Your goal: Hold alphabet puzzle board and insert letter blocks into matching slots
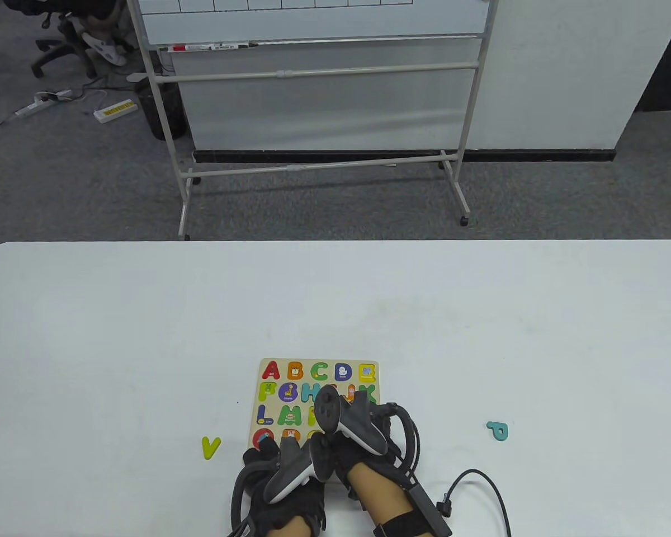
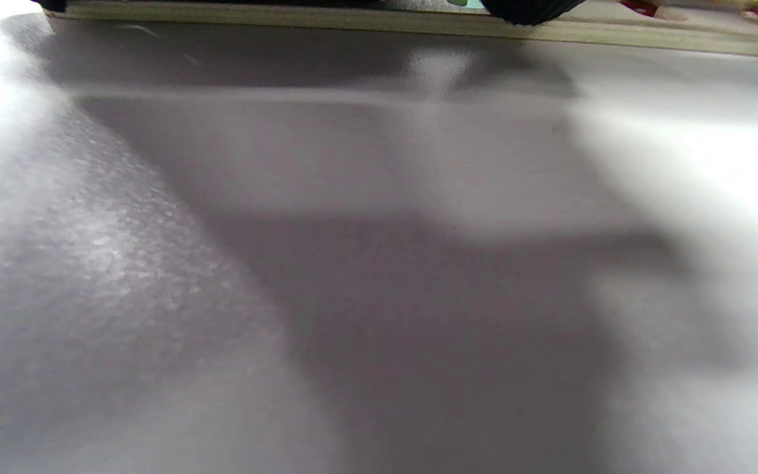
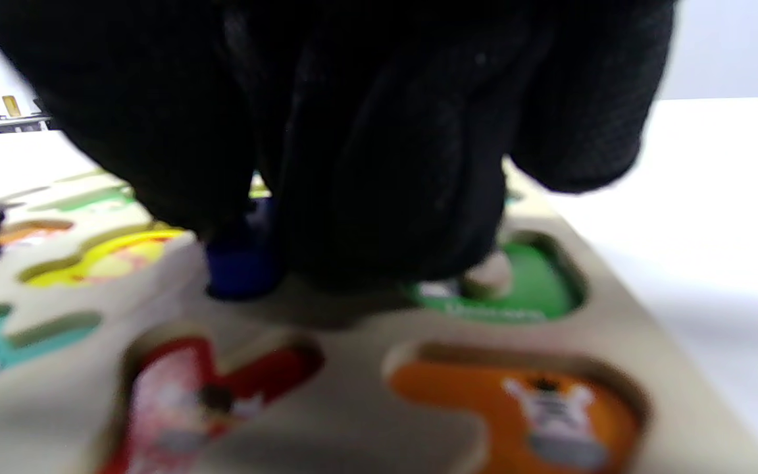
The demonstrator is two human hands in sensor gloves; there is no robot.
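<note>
A white table [image 1: 145,335] carries everything, with a rolling whiteboard stand [image 1: 313,112] on the grey carpet beyond its far edge. Near the table's front edge, roughly at its middle, lies the wooden alphabet puzzle board [image 1: 319,364], flat, with letters A through E along its far row and more coloured rows behind the gloves. Both hands reach over its near half. The left hand [image 1: 282,475] sits at the board's near left corner; one dark fingertip [image 2: 530,10] rests on the board's edge in the left wrist view, though whether the hand actually grips the board I cannot tell. The right hand [image 1: 363,430] is over the board's lower right part, its fingers [image 3: 385,164] bunched together and pressing down on a dark blue letter block [image 3: 241,263] that stands on the board surface beside a green slot [image 3: 530,289]; the block's letter is hidden. Two loose letters lie on the table well apart from the board: a yellow V [image 1: 211,447] to its left and a teal P [image 1: 498,430] to its right.
</note>
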